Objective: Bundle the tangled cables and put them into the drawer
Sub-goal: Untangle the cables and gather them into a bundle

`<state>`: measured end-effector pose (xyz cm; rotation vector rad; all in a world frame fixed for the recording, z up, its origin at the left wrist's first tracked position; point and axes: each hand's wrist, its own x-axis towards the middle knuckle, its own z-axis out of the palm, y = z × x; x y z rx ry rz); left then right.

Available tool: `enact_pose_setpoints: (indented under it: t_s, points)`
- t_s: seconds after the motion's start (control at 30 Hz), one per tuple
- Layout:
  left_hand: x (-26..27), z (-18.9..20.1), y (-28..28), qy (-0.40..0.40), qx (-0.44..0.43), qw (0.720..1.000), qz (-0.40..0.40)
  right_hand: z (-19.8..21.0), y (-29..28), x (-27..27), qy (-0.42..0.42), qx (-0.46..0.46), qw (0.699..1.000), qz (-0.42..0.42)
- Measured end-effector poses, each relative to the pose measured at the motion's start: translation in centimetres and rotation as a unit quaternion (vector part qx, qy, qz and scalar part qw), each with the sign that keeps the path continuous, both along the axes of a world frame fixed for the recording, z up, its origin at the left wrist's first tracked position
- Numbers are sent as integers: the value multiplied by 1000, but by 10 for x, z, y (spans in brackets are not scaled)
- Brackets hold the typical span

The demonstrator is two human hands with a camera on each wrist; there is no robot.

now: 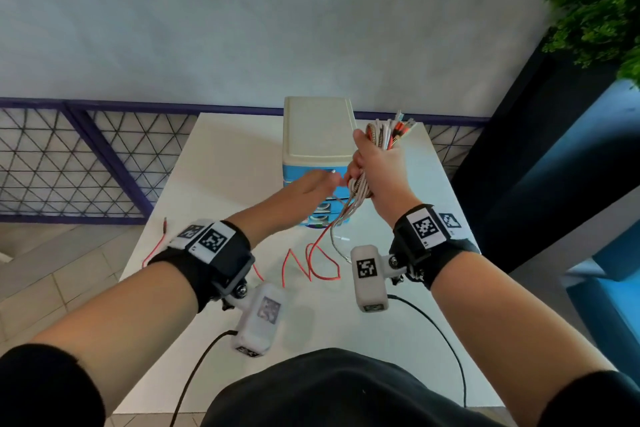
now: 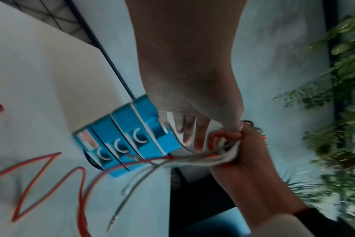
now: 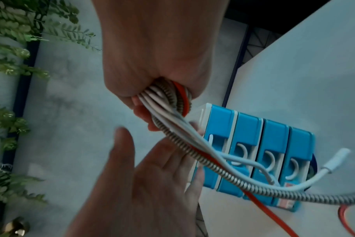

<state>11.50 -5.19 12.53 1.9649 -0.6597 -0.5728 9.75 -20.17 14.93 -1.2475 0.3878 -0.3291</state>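
Note:
My right hand [image 1: 379, 166] grips a bundle of cables [image 1: 384, 135] in its fist above the table, white, braided grey and red strands [image 3: 166, 97] together. Their loose ends hang down in front of the blue drawer unit [image 1: 317, 135], whose several drawers [image 3: 253, 144] look closed. The red cable [image 1: 311, 263] trails in loops across the white table [image 1: 221, 156]. My left hand [image 1: 327, 180] reaches in from the left with straight fingers [image 3: 152, 168] just under the bundle, touching the hanging strands [image 2: 223, 144].
A mesh railing [image 1: 69, 156] runs behind the table's far and left edges. A green plant [image 1: 599, 3] on a dark stand rises at the right, close to the table's right edge. Black wrist-camera leads hang at the near edge.

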Motion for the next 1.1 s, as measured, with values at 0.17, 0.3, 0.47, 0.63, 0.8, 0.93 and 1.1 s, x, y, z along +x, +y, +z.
enact_pose_setpoints:
  t_s: [0.17,0.3,0.47,0.63,0.8,0.93,1.1]
  points:
    - [-11,9,-15,-32,78,989,-118,7,-4,-1,-19,81,996,20]
    - [0,0,-3,-85,171,970,-149,8,-24,-4,-30,132,991,2]
    - [0,0,16,93,51,985,-139,11,-40,-10,-21,113,993,7]
    - [9,9,15,-8,129,987,-98,5,-37,-11,22,68,997,22]
    - [16,26,9,-364,252,893,-78,-1,-34,-12,104,-168,970,140]
    - [20,39,7,-454,224,856,-103,-4,-22,-14,115,-227,945,204]
    - [23,46,1,-402,183,893,-85,-9,-16,-20,101,-158,945,267]
